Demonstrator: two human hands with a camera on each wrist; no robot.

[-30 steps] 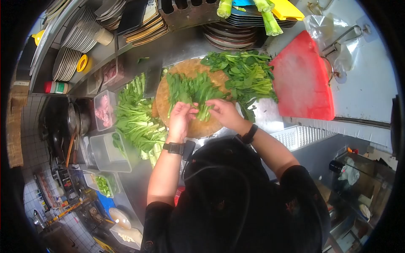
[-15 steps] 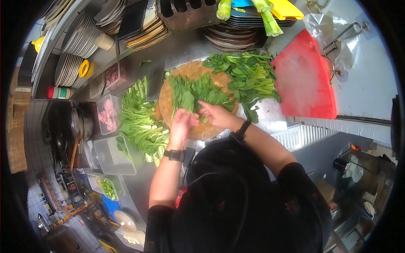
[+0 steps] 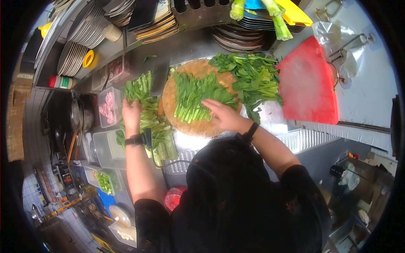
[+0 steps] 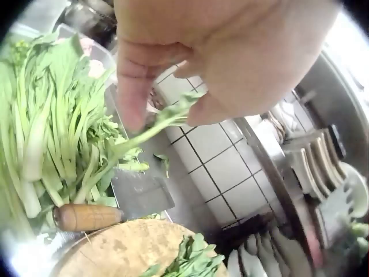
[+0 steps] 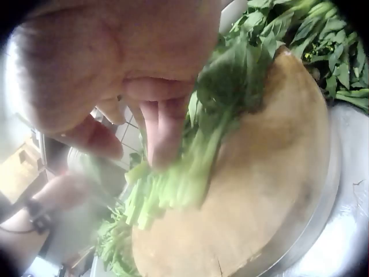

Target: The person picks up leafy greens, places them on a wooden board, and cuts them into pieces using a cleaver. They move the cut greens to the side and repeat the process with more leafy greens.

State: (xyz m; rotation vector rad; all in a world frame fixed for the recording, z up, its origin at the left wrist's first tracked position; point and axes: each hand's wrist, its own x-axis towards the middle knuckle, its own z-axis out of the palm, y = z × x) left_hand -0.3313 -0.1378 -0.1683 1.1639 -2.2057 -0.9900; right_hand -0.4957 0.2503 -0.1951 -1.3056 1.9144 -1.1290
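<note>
My left hand [image 3: 131,113] is over the pile of leafy greens [image 3: 159,130] left of the round wooden chopping block [image 3: 198,130]. In the left wrist view its thumb and finger pinch one leafy green stalk [image 4: 141,137] that slants up from the pile. On the block lies a row of leafy greens [image 3: 190,95], pale stem ends toward me. My right hand [image 3: 228,116] rests fingertips on those stems, its fingers [image 5: 164,135] fairly straight. Between pile and block lies a cleaver, its wooden handle [image 4: 89,217] and broad blade [image 4: 141,193] showing in the left wrist view.
More greens [image 3: 259,78] spill over the block's right side, by a red cutting board [image 3: 308,84]. Left of the pile stand plastic tubs, one with pink meat [image 3: 109,107]. Stacked plates [image 3: 238,39] line the back, and a perforated white tray [image 3: 308,139] sits at right.
My left hand has left the greens on the block and moved left to the pile. The right hand has stayed at the row, whose stems now lie more evenly spread.
</note>
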